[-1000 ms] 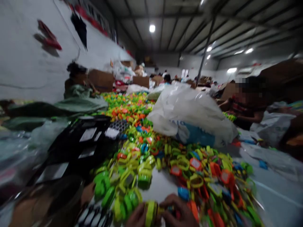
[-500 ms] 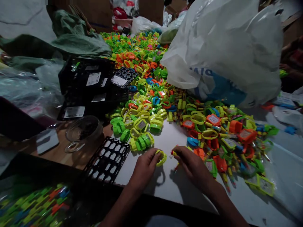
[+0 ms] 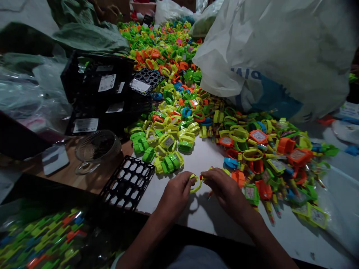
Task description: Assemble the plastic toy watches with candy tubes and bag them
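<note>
My left hand (image 3: 176, 192) pinches a yellow toy watch (image 3: 198, 188), its strap curved into a ring. Close beside it, my right hand (image 3: 224, 186) is closed on a small yellow piece with a red end (image 3: 202, 177), mostly hidden by the fingers. That red end is right by the watch's edge; whether they touch I cannot tell. Just beyond my left hand lie green and yellow toy watches (image 3: 171, 163). A mixed heap of orange, green, blue and yellow toy watches (image 3: 259, 137) and thin coloured sticks is to the right of my right hand.
On the left are a black grid tray (image 3: 127, 182), a clear glass cup (image 3: 98, 146) with dark bits and stacked black trays (image 3: 99, 87). A large white bag (image 3: 269, 48) stands behind the heap. A far pile of toys (image 3: 161, 43) stretches back; another person's hand (image 3: 110, 14) shows top left.
My hands have come closer together, bringing the red-ended piece to the yellow watch. The view has tilted down slightly. Another person's hand now shows at the top left.
</note>
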Tool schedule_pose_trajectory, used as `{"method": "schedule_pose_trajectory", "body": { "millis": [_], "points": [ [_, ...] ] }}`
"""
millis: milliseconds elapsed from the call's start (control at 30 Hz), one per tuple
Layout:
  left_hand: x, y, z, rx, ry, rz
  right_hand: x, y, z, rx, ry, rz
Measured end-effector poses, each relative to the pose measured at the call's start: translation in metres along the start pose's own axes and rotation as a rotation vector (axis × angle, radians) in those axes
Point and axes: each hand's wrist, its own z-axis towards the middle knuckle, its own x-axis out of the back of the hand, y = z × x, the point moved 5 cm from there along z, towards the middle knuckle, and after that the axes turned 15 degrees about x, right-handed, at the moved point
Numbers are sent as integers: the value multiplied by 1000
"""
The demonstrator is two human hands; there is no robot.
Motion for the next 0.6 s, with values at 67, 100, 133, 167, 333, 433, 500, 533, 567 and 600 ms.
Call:
{"method": "schedule_pose_trajectory", "body": {
  "millis": [67,100,133,167,333,433,500,533,567,600],
  "points": [
    [0,0,-1,13,-4,1,0,1,-1,-11,12,10],
    [0,0,-1,17,-6,2,0,2,-2,-16,12,18],
    [0,0,-1,23,-10,4,-1,2,-2,-18,5,24],
    [0,0,-1,28,-14,6,-1,1,-2,-14,-9,25],
    [-1,-6,-2,92,-11,30,-5,-6,-1,78,-111,-131],
    [-1,-10,-2,160,-40,-20,-9,-11,-3,131,-170,-202],
    [-2,-11,-4,208,-92,-92,-11,-13,-5,176,-178,-239],
    [-3,-11,-4,226,-111,-122,-11,-15,-7,198,-173,-272],
    [-4,-11,-5,238,-120,-147,-12,-16,-9,219,-164,-309],
    [-5,-11,-6,252,-127,-170,-12,-17,-12,239,-156,-345]
  ]
}}
